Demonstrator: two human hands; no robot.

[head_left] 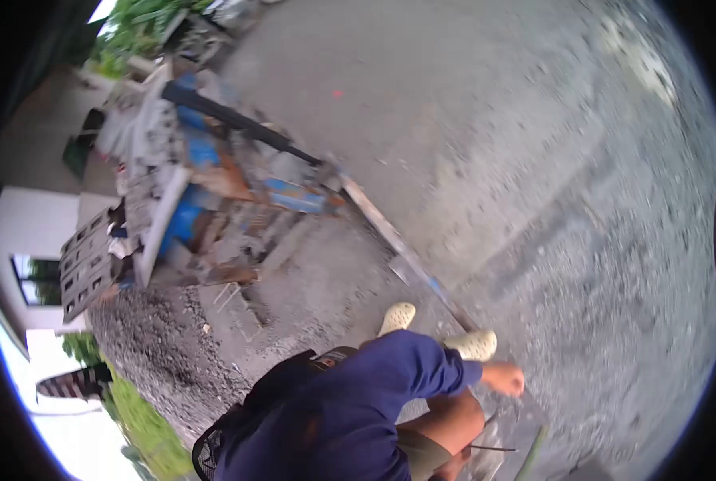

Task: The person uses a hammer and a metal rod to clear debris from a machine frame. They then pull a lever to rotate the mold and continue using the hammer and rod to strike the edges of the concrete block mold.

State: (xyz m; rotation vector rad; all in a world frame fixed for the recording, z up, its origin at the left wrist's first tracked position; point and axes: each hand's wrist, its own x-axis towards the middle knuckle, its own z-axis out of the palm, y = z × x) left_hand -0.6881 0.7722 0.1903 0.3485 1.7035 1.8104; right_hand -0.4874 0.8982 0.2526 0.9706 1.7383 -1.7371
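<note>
Neither of my own hands shows in this view. Close by, a person in a navy long-sleeved top (pixel 334 417) bends low at the bottom, with a bare knee (pixel 458 417) showing. That person's hand (pixel 504 378) is curled over the grey ground; what it holds, if anything, I cannot make out. Near that hand are a thin dark rod (pixel 494 449) and a green stalk-like strip (pixel 532 453). Cream clogs (pixel 471 345) stand just beyond the forearm.
A long narrow board (pixel 382 224) lies along the rough grey ground (pixel 534 160). Beyond it are a cluttered pile with blue pieces (pixel 201 148), a dark long bar (pixel 237 120), a gravel heap (pixel 157 345) and hollow blocks (pixel 89 260). The view is tilted sideways.
</note>
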